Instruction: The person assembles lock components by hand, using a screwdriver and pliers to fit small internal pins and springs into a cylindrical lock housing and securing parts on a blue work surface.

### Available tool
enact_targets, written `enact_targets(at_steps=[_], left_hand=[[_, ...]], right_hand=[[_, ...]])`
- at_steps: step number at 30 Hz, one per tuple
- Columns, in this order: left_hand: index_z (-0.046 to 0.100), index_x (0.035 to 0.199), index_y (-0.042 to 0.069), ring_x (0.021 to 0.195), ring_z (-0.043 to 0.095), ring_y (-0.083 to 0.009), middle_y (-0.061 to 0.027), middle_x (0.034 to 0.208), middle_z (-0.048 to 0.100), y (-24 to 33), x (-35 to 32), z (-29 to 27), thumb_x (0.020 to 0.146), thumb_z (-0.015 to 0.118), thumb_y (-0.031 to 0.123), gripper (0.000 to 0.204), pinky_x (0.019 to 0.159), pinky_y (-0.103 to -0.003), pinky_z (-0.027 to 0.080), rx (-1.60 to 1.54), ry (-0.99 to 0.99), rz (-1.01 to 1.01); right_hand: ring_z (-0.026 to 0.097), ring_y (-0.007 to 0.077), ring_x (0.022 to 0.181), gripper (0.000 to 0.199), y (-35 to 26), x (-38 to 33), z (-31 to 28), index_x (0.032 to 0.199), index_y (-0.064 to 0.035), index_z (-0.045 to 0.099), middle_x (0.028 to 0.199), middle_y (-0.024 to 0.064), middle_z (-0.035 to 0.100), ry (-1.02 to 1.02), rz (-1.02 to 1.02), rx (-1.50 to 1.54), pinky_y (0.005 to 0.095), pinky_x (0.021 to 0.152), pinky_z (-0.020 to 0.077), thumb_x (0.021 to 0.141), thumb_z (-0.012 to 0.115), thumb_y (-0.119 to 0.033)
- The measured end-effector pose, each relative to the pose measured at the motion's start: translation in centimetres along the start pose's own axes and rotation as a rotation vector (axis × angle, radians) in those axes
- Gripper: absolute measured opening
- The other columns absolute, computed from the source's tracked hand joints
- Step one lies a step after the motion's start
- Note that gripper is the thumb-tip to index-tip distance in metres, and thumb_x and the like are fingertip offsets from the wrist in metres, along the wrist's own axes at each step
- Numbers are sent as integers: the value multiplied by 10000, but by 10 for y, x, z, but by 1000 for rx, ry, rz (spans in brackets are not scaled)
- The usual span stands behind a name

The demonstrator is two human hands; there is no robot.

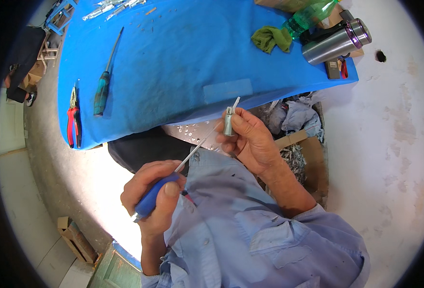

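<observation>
I see the left hand (154, 192) wrapped tight around the blue handle of a screwdriver (173, 180), thumb pressed on top, fist low in front of my light blue shirt (250, 225). The thin metal shaft runs up and to the right, and its tip meets a small grey metal cylinder (228, 121). The right hand (250, 141) pinches that cylinder upright between thumb and fingertips, just off the near edge of the blue surface (183, 57). A small white strip sticks out of the cylinder's top, tilted right. Both hands are held in the air, close together, above my lap, not resting on anything.

On the surface, well apart from the hands: a green-handled screwdriver (105, 79) lying diagonally at left, and red-handled pliers (73, 120) just beside it at the left edge, jaws pointing away from me. A pale patch of tape (228, 90) is stuck flat near the front edge. Far right corner holds a crumpled green cloth (271, 38), a green plastic bottle (310, 17) on its side, and a steel flask (337, 41) lying next to it. Some small metal parts (111, 8) lie at the far edge; too small to tell what kind.

Below the surface's near edge, to my right, a cardboard box (313, 153) sits on the floor with grey scrap and rags in it. Another small cardboard box (77, 237) lies on the floor at lower left.
</observation>
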State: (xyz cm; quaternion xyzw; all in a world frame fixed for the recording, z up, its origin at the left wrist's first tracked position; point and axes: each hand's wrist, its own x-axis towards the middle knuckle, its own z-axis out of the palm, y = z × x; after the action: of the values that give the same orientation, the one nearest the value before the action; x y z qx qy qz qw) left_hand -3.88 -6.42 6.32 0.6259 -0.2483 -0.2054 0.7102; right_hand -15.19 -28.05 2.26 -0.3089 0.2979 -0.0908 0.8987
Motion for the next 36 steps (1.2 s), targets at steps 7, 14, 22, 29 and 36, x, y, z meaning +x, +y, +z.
enact_targets(at_steps=[7, 14, 22, 29, 36], left_hand=[[705, 1074, -73, 765, 721, -205, -221, 1011, 735, -1, 2, 4, 907, 733, 146, 278, 700, -303, 574, 30, -3, -1], [703, 1073, -69, 770, 726, -207, -225, 1027, 735, -3, 0, 1, 901, 730, 119, 257, 701, -308, 583, 26, 1, 7], [697, 1074, -75, 789, 732, -205, -234, 1054, 730, -4, 1, 1, 896, 717, 80, 237, 712, -304, 589, 15, -18, 7], [694, 1083, -77, 798, 736, -207, -234, 1055, 727, -4, 1, -1, 887, 711, 62, 241, 717, -306, 594, 25, -22, -4], [696, 1087, -79, 796, 736, -206, -233, 1053, 728, -4, 2, -5, 881, 698, 36, 235, 716, -308, 596, 31, -40, -4]], right_hand=[[731, 161, 913, 255, 4, -3, 2, 1241, -118, 586, 1087, 71, 735, -29, 5, -71, 261, 700, 541, 1057, 629, -289], [735, 167, 932, 269, 6, -1, 2, 1250, -113, 584, 1092, 71, 734, -64, 8, -80, 259, 693, 541, 1055, 632, -292], [735, 172, 935, 269, 7, 1, 2, 1247, -106, 584, 1096, 76, 734, -70, 12, -88, 257, 690, 543, 1056, 630, -290], [741, 181, 945, 276, 8, 2, 2, 1247, -103, 586, 1098, 80, 736, -79, 17, -101, 265, 699, 546, 1052, 637, -291], [735, 167, 894, 278, 7, 2, 1, 1232, -108, 590, 1066, 80, 740, -112, 35, -101, 269, 695, 535, 1044, 649, -304]])
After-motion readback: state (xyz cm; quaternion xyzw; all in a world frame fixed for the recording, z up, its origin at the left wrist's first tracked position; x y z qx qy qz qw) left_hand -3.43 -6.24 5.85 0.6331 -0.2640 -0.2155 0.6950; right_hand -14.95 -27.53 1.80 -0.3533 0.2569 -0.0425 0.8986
